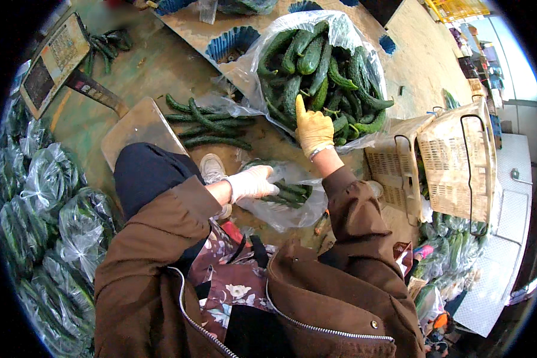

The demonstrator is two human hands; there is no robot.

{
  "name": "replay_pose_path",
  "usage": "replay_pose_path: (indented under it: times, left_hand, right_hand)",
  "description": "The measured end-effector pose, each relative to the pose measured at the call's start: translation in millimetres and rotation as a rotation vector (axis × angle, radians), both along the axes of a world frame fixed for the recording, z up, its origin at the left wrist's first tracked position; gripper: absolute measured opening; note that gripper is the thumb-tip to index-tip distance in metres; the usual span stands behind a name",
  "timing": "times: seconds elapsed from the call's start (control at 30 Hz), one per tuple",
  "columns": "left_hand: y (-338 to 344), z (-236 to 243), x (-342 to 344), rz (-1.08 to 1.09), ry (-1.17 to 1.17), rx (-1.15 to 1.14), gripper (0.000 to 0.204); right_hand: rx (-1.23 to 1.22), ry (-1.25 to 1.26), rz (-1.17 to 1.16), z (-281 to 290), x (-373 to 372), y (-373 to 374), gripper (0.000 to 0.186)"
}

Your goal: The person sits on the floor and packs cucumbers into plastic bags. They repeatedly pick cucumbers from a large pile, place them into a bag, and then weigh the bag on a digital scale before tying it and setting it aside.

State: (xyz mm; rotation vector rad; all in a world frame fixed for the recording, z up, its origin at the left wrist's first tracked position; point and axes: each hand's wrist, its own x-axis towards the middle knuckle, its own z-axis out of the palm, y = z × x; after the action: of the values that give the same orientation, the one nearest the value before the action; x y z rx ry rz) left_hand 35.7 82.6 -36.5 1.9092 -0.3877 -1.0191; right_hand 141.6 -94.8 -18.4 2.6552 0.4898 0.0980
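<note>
My left hand (250, 182), in a white glove, is closed at the near-left rim of a clear plastic bag (280, 221). Several green cucumbers (291, 194) lie in that bag; the fingertips are partly hidden against it. My right hand (314, 128), in a yellowish glove, is over the near edge of a large heap of cucumbers (310, 59). Its index finger stretches toward the heap while the other fingers curl, and nothing shows in its grasp. A clear plastic liner (275, 27) surrounds the heap.
Loose cucumbers (206, 125) lie left of the heap, beside a weighing scale (143, 128). Filled bags of cucumbers (51, 179) crowd the left side. Pale plastic crates (453, 161) stand at the right, with more bagged produce (453, 244) nearby. Blue scalloped cups (232, 43) sit on a board beyond.
</note>
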Motion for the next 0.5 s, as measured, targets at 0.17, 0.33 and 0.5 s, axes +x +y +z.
replay_pose_path:
  times: [0.17, 0.33, 0.5]
  left_hand:
    - [8.1, -5.4, 5.6, -0.048, 0.005, 0.164, 0.044]
    - [6.1, 13.1, 11.0, -0.139, 0.101, 0.232, 0.040]
    - [8.3, -44.3, 20.4, -0.314, -0.205, 0.297, 0.033]
  right_hand:
    - [0.044, -0.016, -0.022, 5.2, 7.4, -8.0, 0.064]
    - [-0.013, 0.033, -0.116, -3.0, -1.5, -14.6, 0.064]
    - [0.385, 0.386, -0.105, 109.0, -1.9, -6.1, 0.064]
